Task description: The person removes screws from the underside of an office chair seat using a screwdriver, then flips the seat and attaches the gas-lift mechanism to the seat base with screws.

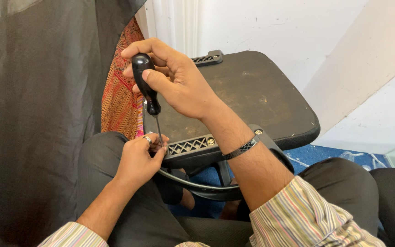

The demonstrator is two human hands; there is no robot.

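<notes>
My right hand grips the black handle of a screwdriver, held upright with its thin shaft pointing down. The tip meets the near left corner of a black chair seat, at a lattice-patterned bracket. My left hand, with a ring on one finger, pinches the shaft's lower end right at that corner. Two brass screws sit along the bracket's near edge. Whatever lies under the tip is hidden by my left fingers.
A dark grey curtain hangs on the left, with red patterned cloth beside it. White walls stand behind the seat. Blue floor shows on the right. My knees in dark trousers frame the seat's curved metal frame.
</notes>
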